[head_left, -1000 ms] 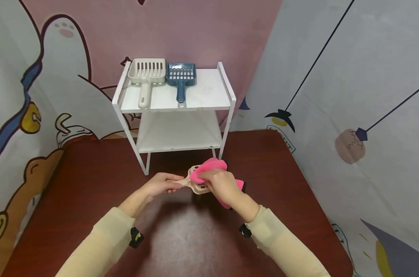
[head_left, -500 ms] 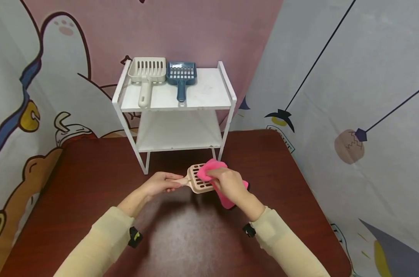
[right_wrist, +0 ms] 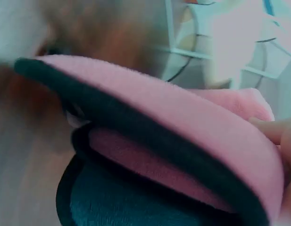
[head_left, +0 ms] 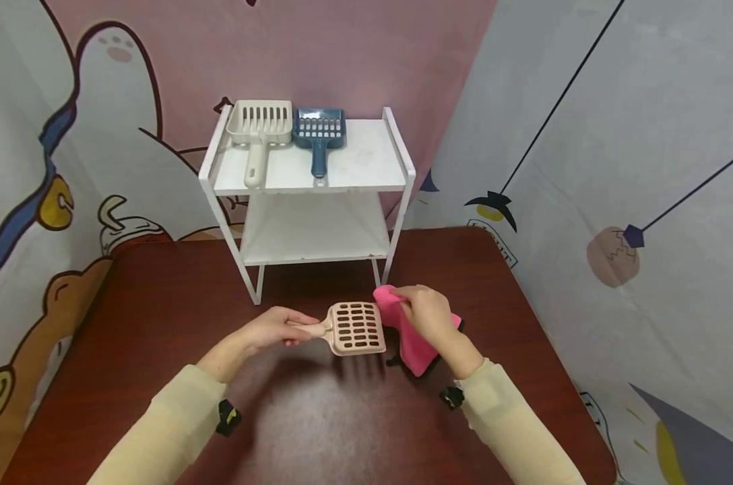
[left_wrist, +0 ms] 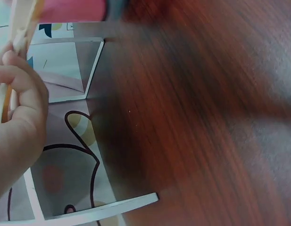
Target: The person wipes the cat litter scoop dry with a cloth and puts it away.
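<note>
In the head view my left hand (head_left: 275, 328) grips the handle of a beige slotted litter scoop (head_left: 357, 329), held over the table with its head pointing right. My right hand (head_left: 427, 311) pinches a pink cloth (head_left: 411, 340) with dark edging; the bunched top of it sits right at the scoop's far right corner, and the rest hangs down. The right wrist view shows the cloth (right_wrist: 164, 108) folded over, its underside dark green. Fingers curl round the scoop's handle in the left wrist view, where my left hand (left_wrist: 22, 103) is at the left edge.
A white two-tier shelf (head_left: 318, 256) stands at the back of the dark red-brown table (head_left: 178, 296). On its top tier lie a cream litter scoop (head_left: 259, 124) and a blue litter scoop (head_left: 319, 131). Cartoon-printed walls (head_left: 585, 168) close in behind and at the sides.
My right hand and the cloth have moved right across the scoop's head and off it, uncovering the slots. The scoop's head has come slightly nearer to me; the left hand keeps its grip.
</note>
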Action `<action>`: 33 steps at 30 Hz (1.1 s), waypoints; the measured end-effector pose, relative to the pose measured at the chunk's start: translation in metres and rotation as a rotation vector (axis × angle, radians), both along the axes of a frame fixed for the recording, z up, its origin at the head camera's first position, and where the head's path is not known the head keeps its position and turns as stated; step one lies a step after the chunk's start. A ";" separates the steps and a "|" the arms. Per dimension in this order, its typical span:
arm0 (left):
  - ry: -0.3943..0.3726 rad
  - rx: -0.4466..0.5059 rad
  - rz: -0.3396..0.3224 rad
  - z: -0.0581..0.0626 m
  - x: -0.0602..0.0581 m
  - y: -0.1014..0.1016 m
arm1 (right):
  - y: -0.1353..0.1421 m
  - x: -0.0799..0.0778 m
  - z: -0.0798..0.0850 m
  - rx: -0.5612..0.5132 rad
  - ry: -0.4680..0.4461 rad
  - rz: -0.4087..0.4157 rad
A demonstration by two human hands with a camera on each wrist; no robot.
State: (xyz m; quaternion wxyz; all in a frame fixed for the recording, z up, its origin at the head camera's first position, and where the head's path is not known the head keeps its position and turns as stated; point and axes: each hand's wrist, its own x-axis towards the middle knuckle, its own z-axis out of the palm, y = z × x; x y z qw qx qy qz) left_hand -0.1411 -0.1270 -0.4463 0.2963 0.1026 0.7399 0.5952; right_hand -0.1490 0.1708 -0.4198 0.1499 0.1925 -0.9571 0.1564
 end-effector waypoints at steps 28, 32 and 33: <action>-0.011 0.132 -0.008 0.006 -0.001 -0.009 | 0.024 -0.001 -0.009 -0.013 -0.255 -0.025; 0.016 0.112 -0.002 0.007 0.001 -0.004 | 0.027 0.001 -0.009 -0.014 -0.257 -0.042; 0.030 0.094 0.000 0.007 0.001 -0.002 | 0.028 0.001 -0.009 -0.015 -0.260 -0.044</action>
